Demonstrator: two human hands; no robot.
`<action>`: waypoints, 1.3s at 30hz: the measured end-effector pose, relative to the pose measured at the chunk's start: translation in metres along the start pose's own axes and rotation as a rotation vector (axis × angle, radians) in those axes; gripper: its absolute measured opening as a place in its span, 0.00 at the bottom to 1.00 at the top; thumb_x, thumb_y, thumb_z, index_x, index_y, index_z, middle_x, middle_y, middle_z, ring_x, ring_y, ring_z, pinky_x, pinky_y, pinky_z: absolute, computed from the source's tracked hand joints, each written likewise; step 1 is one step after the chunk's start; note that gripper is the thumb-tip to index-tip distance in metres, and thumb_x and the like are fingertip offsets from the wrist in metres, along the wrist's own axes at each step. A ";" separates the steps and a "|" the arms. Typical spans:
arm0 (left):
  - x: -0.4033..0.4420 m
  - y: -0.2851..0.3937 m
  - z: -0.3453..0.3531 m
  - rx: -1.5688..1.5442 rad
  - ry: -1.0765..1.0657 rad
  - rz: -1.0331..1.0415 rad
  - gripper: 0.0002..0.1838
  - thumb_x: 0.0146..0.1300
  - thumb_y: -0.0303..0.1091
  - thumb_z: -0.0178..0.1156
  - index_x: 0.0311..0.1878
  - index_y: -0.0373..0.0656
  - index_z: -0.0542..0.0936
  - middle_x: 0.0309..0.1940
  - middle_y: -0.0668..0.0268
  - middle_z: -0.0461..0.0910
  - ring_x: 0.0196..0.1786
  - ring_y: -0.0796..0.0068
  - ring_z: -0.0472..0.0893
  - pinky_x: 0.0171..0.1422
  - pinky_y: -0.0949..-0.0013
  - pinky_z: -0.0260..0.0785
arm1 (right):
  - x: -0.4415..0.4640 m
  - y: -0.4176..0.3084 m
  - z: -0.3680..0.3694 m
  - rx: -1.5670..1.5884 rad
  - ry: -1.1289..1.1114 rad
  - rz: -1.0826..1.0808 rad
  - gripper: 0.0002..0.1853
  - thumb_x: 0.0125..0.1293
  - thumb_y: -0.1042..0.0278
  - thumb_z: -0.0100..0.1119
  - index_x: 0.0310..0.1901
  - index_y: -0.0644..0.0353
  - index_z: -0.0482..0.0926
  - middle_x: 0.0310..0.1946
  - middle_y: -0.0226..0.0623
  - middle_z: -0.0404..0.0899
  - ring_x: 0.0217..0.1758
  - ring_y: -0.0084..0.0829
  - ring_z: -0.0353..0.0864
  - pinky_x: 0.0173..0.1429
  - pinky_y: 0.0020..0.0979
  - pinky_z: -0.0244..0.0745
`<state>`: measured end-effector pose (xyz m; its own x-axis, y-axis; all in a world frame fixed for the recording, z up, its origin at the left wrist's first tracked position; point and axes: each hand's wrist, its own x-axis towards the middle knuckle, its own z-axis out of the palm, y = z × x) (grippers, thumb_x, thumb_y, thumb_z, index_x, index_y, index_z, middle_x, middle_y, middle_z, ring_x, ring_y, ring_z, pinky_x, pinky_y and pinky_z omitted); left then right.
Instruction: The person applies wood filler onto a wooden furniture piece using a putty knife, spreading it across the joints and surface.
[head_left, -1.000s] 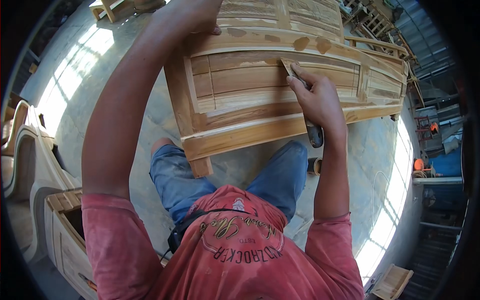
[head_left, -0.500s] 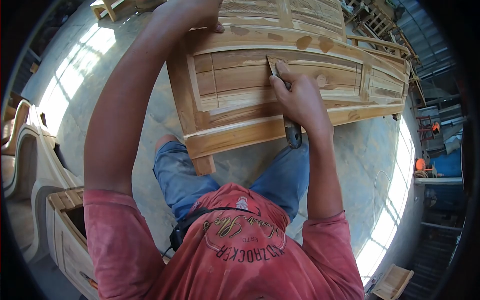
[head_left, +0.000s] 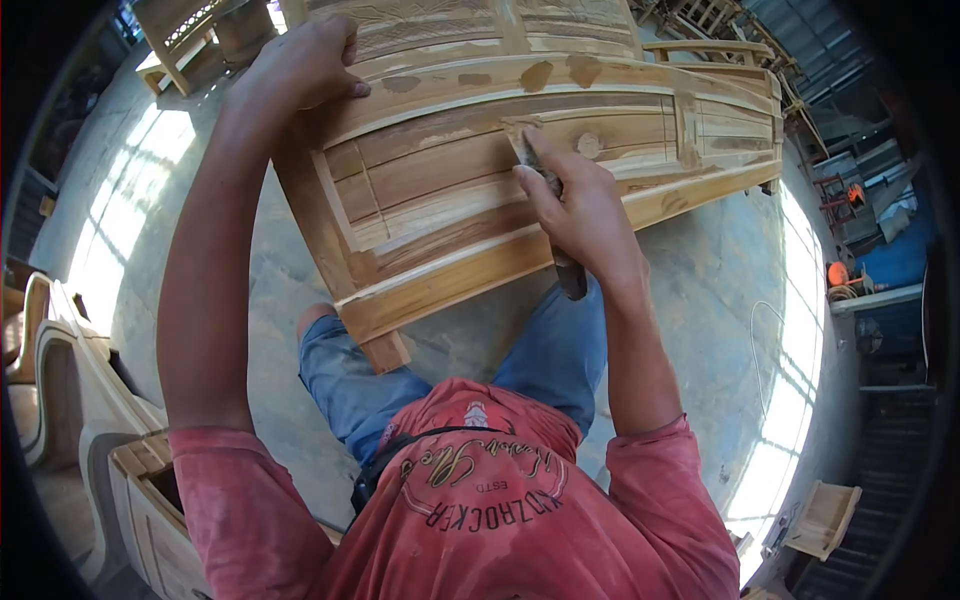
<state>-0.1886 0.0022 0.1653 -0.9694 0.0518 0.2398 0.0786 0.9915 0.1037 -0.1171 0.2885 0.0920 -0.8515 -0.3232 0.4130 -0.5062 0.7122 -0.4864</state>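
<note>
A putty knife (head_left: 570, 276) with a dark handle is gripped in my right hand (head_left: 582, 195). Its blade lies against the panelled face of a wooden furniture piece (head_left: 430, 165), near a light smear of filler (head_left: 520, 126). Along the piece's upper rail are several darker brown patches (head_left: 536, 75). My left hand (head_left: 315, 65) is closed at the rail's upper left corner, fingers curled and thumb visible; what lies inside it, if anything, is hidden.
Curved wooden furniture parts (head_left: 80, 400) stand at the left. A small wooden piece (head_left: 823, 518) sits at the lower right. More wooden frames (head_left: 700, 35) are stacked behind the panel. Sunlight falls across the concrete floor (head_left: 690, 300).
The furniture piece appears further left and more tilted as the view shifts. The knife blade has come slightly lower on the panel, and more of my left hand shows.
</note>
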 end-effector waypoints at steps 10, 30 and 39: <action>0.002 0.000 -0.005 -0.030 -0.043 -0.020 0.18 0.45 0.30 0.76 0.35 0.40 0.75 0.33 0.64 0.80 0.36 0.65 0.77 0.44 0.64 0.70 | 0.007 0.074 0.000 -0.090 0.156 0.059 0.18 0.66 0.64 0.58 0.55 0.61 0.79 0.33 0.52 0.78 0.34 0.48 0.77 0.43 0.40 0.73; 0.004 -0.010 0.006 -0.034 -0.034 -0.017 0.19 0.43 0.29 0.76 0.35 0.42 0.76 0.33 0.65 0.80 0.35 0.66 0.77 0.44 0.65 0.69 | 0.042 0.042 -0.028 -0.040 -0.242 0.373 0.19 0.65 0.63 0.52 0.47 0.72 0.80 0.26 0.51 0.80 0.27 0.46 0.76 0.36 0.42 0.72; 0.004 -0.006 0.002 0.010 -0.011 -0.025 0.18 0.44 0.30 0.76 0.35 0.42 0.76 0.34 0.64 0.80 0.35 0.65 0.77 0.44 0.65 0.69 | 0.016 0.058 -0.015 -0.157 0.040 0.004 0.20 0.66 0.60 0.55 0.48 0.71 0.81 0.31 0.53 0.78 0.27 0.47 0.76 0.35 0.42 0.72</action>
<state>-0.1934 -0.0032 0.1640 -0.9735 0.0286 0.2269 0.0524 0.9937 0.0995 -0.1582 0.3343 0.0823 -0.8455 -0.2973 0.4436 -0.4728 0.8030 -0.3629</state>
